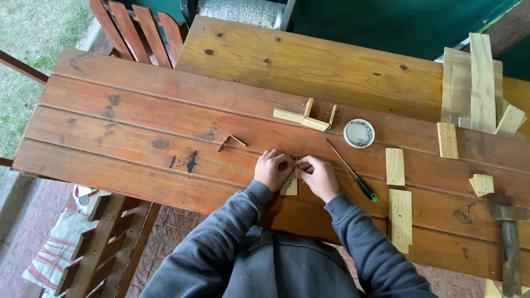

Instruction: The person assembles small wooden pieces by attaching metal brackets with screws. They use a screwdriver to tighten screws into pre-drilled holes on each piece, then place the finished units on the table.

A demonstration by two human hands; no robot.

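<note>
Left hand (271, 170) and right hand (319, 176) pinch small metal bracket (295, 161) against wood block (289, 187), steadying it on counter (138, 132); screwdriver (353, 172) within reach.

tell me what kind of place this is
Probably an outdoor or porch woodworking spot at a home. A slatted wooden table stands by grass and brick paving, with wood offcuts, a screwdriver and a hammer spread on it.
</note>
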